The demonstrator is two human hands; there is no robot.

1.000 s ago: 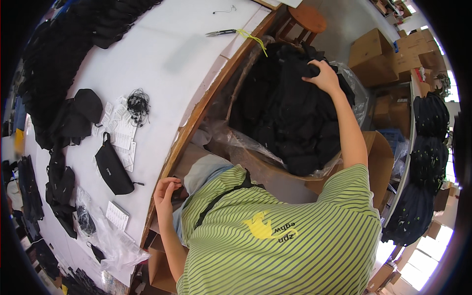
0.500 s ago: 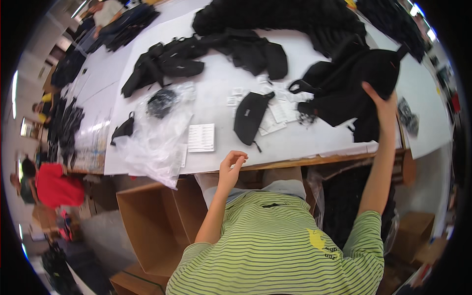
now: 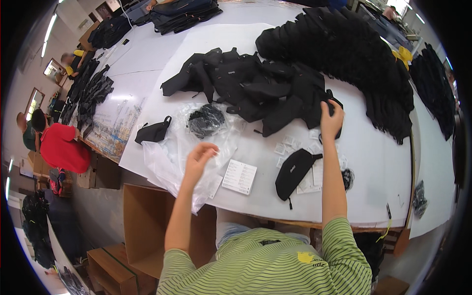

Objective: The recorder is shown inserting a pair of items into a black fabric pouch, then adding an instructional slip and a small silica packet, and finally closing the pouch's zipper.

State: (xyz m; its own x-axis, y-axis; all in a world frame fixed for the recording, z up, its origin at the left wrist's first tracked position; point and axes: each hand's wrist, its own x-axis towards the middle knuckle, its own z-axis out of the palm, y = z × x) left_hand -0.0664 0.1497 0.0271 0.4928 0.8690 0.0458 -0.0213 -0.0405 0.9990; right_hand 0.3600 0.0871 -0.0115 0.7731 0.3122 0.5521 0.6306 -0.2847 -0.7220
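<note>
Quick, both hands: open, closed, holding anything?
Left hand: open, fingers loosely curled, above the clear plastic bags, holding nothing.
Right hand: closed on a black pouch.

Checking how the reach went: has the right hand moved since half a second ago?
Yes. The right hand was raised off the table's right end; now it has come down onto the black bag pile.
</note>
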